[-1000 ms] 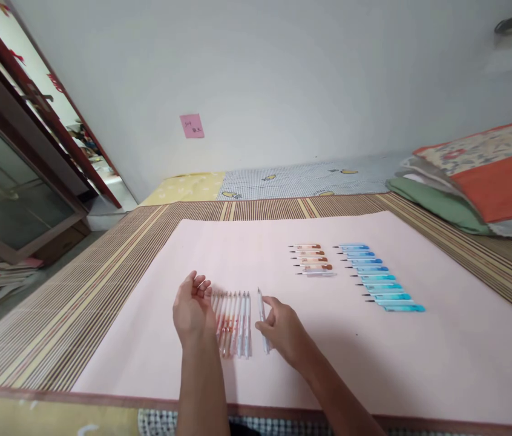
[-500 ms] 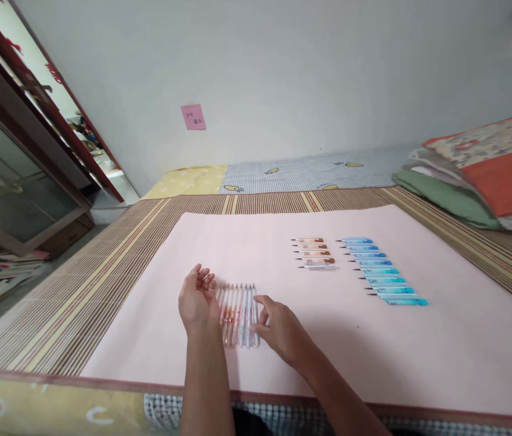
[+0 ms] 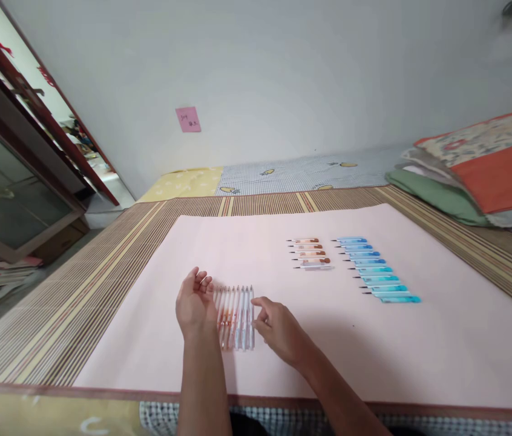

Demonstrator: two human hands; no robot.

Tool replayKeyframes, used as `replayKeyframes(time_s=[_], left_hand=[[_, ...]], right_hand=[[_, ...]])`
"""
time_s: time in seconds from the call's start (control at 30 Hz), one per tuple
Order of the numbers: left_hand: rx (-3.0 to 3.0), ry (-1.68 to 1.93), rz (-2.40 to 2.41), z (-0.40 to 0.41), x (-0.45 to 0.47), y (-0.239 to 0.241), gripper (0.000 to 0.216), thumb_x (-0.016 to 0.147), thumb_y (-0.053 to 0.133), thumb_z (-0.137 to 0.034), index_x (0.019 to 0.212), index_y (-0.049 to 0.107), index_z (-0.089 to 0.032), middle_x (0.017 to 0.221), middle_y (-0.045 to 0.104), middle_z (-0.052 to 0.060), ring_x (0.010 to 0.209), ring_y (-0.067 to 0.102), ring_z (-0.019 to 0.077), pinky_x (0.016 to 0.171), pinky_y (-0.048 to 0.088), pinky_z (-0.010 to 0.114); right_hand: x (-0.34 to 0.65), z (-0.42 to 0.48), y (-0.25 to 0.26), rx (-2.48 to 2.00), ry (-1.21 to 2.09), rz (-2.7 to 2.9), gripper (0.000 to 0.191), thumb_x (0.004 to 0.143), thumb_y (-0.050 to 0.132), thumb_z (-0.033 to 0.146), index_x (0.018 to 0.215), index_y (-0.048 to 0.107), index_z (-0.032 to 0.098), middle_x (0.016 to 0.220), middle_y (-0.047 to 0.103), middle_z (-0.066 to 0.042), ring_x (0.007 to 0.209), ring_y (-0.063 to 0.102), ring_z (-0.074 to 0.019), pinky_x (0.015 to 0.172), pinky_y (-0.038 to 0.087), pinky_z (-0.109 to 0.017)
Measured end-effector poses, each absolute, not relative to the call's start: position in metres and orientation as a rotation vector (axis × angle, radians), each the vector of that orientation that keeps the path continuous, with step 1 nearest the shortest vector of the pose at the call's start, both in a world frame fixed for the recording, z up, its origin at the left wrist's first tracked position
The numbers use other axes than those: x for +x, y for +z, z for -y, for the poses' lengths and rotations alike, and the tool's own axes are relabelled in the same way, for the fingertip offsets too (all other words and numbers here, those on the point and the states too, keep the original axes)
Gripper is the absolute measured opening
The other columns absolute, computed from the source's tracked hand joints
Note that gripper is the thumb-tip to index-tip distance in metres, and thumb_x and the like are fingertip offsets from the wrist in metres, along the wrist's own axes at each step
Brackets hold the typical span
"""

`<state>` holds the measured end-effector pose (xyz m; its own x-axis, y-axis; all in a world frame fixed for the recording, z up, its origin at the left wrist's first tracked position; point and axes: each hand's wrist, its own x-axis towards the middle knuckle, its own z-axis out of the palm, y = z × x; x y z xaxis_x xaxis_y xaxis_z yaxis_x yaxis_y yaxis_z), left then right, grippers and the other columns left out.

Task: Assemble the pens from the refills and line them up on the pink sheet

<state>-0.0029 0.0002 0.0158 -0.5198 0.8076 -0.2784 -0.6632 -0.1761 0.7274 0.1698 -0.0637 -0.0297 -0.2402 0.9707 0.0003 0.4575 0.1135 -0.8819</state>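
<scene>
Striped woven mat (image 3: 78,284) carries a large pale pink paper sheet (image 3: 419,351), with folded bedding (image 3: 478,175) stacked at the far right. At the near middle of the sheet the left hand (image 3: 193,304) stands on its edge, palm facing right, fingers loosely curled and holding nothing, against the left side of a row of clear pens (image 3: 236,315); the right hand (image 3: 281,330) lies low with bent fingertips on the rightmost pen, whether pinching it I cannot tell. Farther right lie a row of blue pens (image 3: 374,269) and a shorter row of orange pens (image 3: 310,253), and the pink sticky note (image 3: 187,119) on the far wall bears writing too small to read.
</scene>
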Motion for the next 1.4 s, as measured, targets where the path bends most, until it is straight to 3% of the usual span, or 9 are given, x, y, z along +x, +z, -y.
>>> replayKeyframes(time_s=[0.27,0.47,0.67,1.23,1.4], left_hand=[[0.185,1.851,-1.023,0.000,-0.001,0.018,0.013,0.075,0.068,-0.016,0.087,0.069,-0.012,0.069,0.065,0.000,0.061,0.059,0.0085,0.060,0.043,0.019],[0.182,1.848,-1.021,-0.001,0.001,0.018,0.011,0.077,0.067,-0.015,0.087,0.069,-0.011,0.068,0.065,0.000,0.059,0.059,0.0089,0.058,0.044,0.019],[0.174,1.843,-1.017,-0.001,0.002,0.019,0.010,0.078,0.066,-0.013,0.087,0.068,-0.011,0.067,0.064,0.000,0.059,0.059,0.0093,0.056,0.043,0.019],[0.209,1.841,-1.019,-0.001,0.004,0.014,0.013,0.076,0.068,-0.015,0.088,0.070,-0.011,0.071,0.065,0.001,0.061,0.060,0.0095,0.057,0.044,0.019],[0.208,1.845,-1.025,-0.001,0.004,0.015,0.012,0.074,0.069,-0.015,0.086,0.069,-0.012,0.071,0.065,0.001,0.061,0.060,0.0091,0.057,0.044,0.018]], right_hand=[[0.173,0.064,-0.026,-1.341,0.859,2.012,0.041,0.089,0.044,0.004,0.115,0.069,0.022,0.105,0.062,-0.007,0.091,0.062,-0.0187,0.083,0.046,-0.029],[0.170,0.065,-0.019,-1.397,0.831,2.088,0.023,0.090,0.049,0.006,0.097,0.066,0.020,0.100,0.059,-0.005,0.086,0.060,-0.0170,0.079,0.045,-0.026],[0.170,0.065,-0.014,-1.408,0.835,2.126,0.018,0.092,0.051,0.010,0.092,0.065,0.020,0.095,0.058,-0.003,0.082,0.059,-0.0160,0.076,0.042,-0.025],[0.171,0.065,-0.021,-1.335,0.842,2.085,0.020,0.091,0.050,0.007,0.094,0.065,0.019,0.097,0.059,-0.004,0.086,0.060,-0.0165,0.079,0.044,-0.026],[0.175,0.069,-0.017,-1.325,0.893,2.065,0.025,0.080,0.059,0.007,0.100,0.064,0.021,0.100,0.058,-0.003,0.081,0.058,-0.0157,0.074,0.045,-0.026]])
